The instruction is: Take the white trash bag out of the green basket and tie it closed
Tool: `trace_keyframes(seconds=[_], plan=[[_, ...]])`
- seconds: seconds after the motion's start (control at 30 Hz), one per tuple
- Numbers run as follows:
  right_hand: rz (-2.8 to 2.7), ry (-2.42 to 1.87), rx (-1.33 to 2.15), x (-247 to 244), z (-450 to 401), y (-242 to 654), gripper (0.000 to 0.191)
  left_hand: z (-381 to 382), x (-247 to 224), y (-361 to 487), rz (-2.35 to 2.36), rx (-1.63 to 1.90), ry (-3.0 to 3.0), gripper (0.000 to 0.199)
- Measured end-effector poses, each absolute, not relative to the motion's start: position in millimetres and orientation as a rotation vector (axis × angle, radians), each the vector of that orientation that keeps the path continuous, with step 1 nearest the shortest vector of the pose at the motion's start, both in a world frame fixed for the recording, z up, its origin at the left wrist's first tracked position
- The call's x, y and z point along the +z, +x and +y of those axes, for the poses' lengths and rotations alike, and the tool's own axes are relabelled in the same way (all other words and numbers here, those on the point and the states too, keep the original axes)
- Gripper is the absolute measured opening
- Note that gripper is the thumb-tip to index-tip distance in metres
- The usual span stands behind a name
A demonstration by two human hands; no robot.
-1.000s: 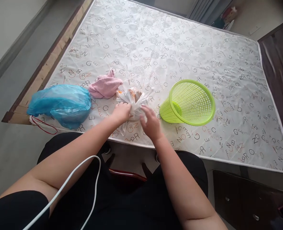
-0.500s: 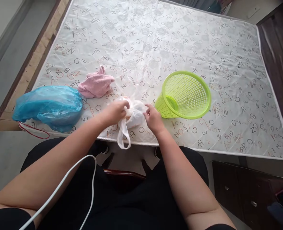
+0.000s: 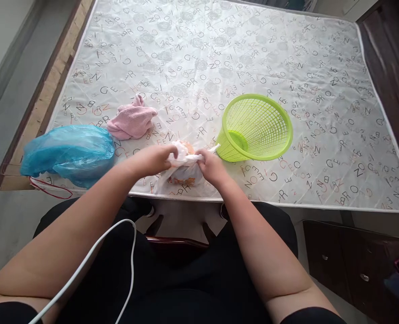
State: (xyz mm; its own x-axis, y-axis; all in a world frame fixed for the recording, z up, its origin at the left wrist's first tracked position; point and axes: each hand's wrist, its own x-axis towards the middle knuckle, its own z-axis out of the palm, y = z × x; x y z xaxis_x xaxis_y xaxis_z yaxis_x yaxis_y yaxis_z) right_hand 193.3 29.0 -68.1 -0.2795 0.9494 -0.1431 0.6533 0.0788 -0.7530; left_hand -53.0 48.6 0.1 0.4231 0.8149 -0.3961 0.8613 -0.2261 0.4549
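A small white plastic bag [image 3: 182, 173] with something orange inside sits at the near edge of a mattress [image 3: 219, 54] printed with letters. My left hand [image 3: 155, 158] grips the bag's top on its left side. My right hand [image 3: 211, 165] grips the top on its right side, and the plastic is stretched tight between the two hands. A lime green mesh basket [image 3: 256, 128] lies tipped on its side just right of my right hand, its mouth facing me.
A crumpled pink cloth [image 3: 132, 122] lies behind the bag to the left. A full blue plastic bag [image 3: 67, 150] rests at the mattress's near left corner. A dark wooden cabinet [image 3: 357, 265] stands at lower right. A white cable [image 3: 94, 261] crosses my lap.
Both hands drew the white bag toward the near edge of the mattress, gathered its loose top and pulled it tight between them. The hanging handle loop is no longer dangling.
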Motion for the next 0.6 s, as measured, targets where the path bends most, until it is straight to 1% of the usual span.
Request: trace_keyframes(seconds=[0.1, 0.17, 0.2, 0.23, 0.33, 0.4, 0.47, 0.53, 0.6], plan=[[-1.748, -1.656, 1.024, -67, 33, 204, 0.033, 62, 4, -87, 1.562, -0.419, 1.935, 0.032], [-1.598, -1.649, 1.023, -69, 34, 208, 0.032, 67, 3, -101, 1.64, -0.522, 1.872, 0.036], [-1.524, -1.648, 1.028, -71, 34, 209, 0.03, 67, 2, -103, 1.664, -0.477, 1.908, 0.039], [-1.459, -1.648, 1.04, -71, 34, 209, 0.027, 65, 1, -101, 1.662, -0.359, 1.988, 0.044], [-1.37, -1.542, 1.12, -69, 33, 202, 0.018, 56, -3, -75, 1.449, 0.162, 2.251, 0.06], [-1.375, -1.373, 1.195, -64, 32, 196, 0.014, 51, -6, -54, 1.318, 0.27, 2.287, 0.066], [-1.356, -1.259, 1.255, -59, 32, 193, 0.015, 52, -7, -42, 1.388, 0.197, 2.223, 0.06], [-1.31, -1.268, 1.276, -58, 32, 193, 0.021, 58, -7, -43, 1.579, 0.134, 2.104, 0.043], [-1.267, -1.342, 1.247, -60, 34, 197, 0.027, 67, -2, -55, 1.763, 0.206, 1.988, 0.029]])
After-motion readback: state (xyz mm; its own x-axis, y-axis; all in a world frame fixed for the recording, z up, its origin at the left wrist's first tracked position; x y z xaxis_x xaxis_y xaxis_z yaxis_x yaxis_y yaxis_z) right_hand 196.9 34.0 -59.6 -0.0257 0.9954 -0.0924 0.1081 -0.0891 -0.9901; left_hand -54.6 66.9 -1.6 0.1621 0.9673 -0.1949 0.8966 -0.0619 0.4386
